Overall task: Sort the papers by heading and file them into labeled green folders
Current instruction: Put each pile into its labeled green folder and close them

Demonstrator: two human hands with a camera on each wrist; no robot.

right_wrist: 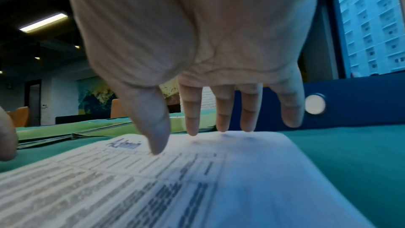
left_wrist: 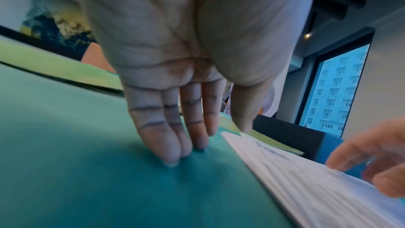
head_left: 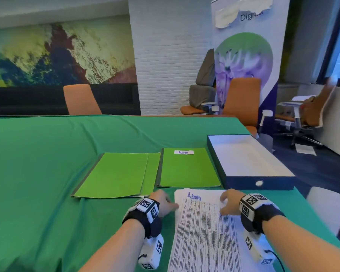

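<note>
My left hand (head_left: 163, 203) rests with straight fingers (left_wrist: 168, 145) on the green tablecloth (head_left: 37, 173), the tips touching the cloth just beside the left edge of the stack of white printed papers (head_left: 204, 232) — it has hold of nothing. My right hand (head_left: 229, 202) is spread over the far part of that same stack, fingers (right_wrist: 221, 117) relaxed and a little apart, their tips on or just above the top sheet near its far edge; I cannot tell whether they press it, and nothing is pinched or grasped. The top sheet carries a handwritten heading "Admin" (head_left: 194, 196) in blue above a dense printed table, and the stack lies near me, right of centre. Just beyond it, to the far side, lies a closed bright green card folder with a white "Admin" label (head_left: 186, 169), its near edge close to the papers. Left of that folder lies a second bright green card folder (head_left: 116, 173) with no label showing, a further green edge showing at its right side. To the right, beside the labelled folder, stands a shallow dark blue box with a white interior (head_left: 249, 160) and a round white spot on its near wall.
</note>
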